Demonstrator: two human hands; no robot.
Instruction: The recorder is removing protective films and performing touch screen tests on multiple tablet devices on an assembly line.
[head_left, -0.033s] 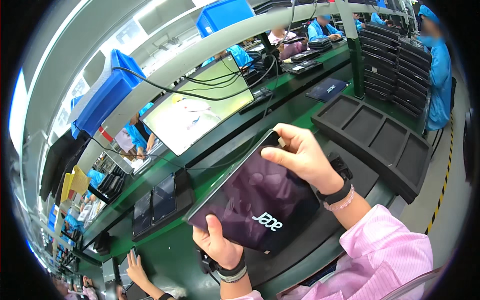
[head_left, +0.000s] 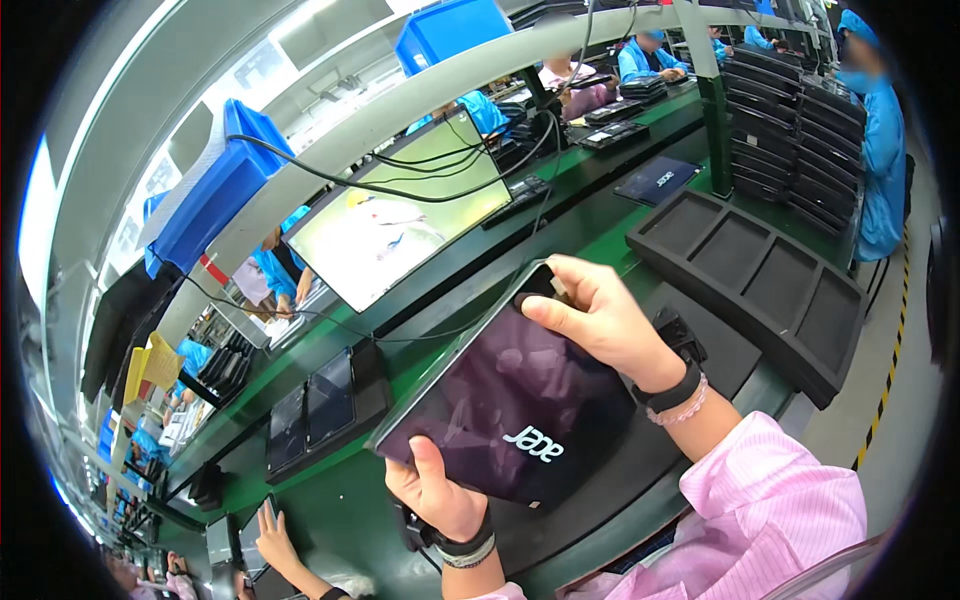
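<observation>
Both my hands hold a dark glossy tablet (head_left: 490, 390), tilted, with a pale logo on the face toward me. My left hand (head_left: 440, 500) grips its lower left corner, thumb on the glossy face and fingers behind. At the upper right corner, my right hand (head_left: 605, 325) pinches the edge with its thumb on top. A small metallic tab shows beside the right fingers; what it belongs to is unclear. Beneath the tablet lies a black mat (head_left: 725, 345), partly covered by it. The tablet's back and most of my left fingers are hidden.
A black compartment tray (head_left: 645, 240) lies to the right, with stacked black trays (head_left: 795, 140) beyond. A lit monitor (head_left: 400, 215) and hanging cables (head_left: 350, 183) stand ahead. Two dark panels (head_left: 330, 392) rest at left, near a co-worker's hand (head_left: 275, 540). Another tablet (head_left: 650, 183) lies farther back.
</observation>
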